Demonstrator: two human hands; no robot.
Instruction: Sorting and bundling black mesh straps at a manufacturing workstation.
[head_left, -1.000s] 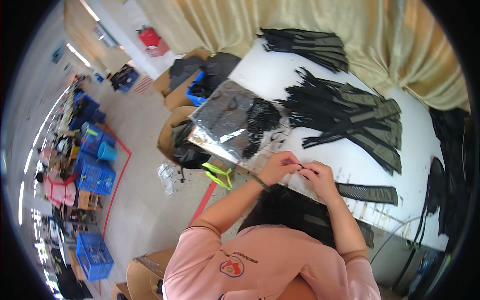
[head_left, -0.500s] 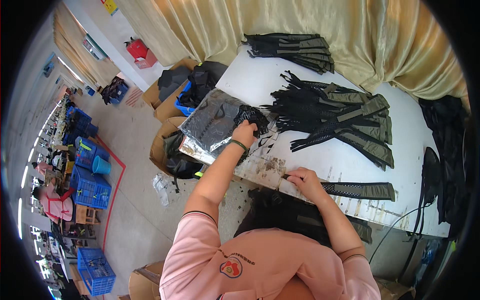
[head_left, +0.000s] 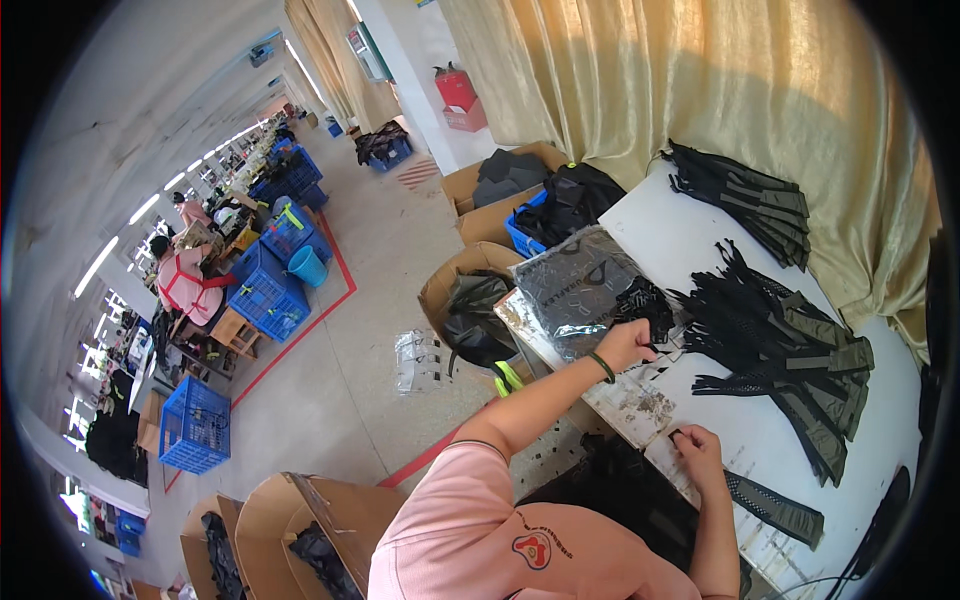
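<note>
My left hand is closed in a pinch, with a bit of something small and black at its fingertips. Right beside it, a heap of small black pieces lies on a clear plastic bag with dark contents. My right hand pinches the dark end of a strap near the table's front edge. That strap, black mesh with an olive-grey panel, lies along the edge, partly under my wrist. Similar straps form a fanned pile beyond my right hand.
Another strap bundle lies at the back of the white table, by a gold curtain. To the left stand cardboard boxes and a blue bin. Open cartons are at lower left. Co-workers sit farther off.
The view has swung left, so the table sits farther right. My left hand has come off the black heap toward me, fingers pinched. My right hand stays at the strap's end.
</note>
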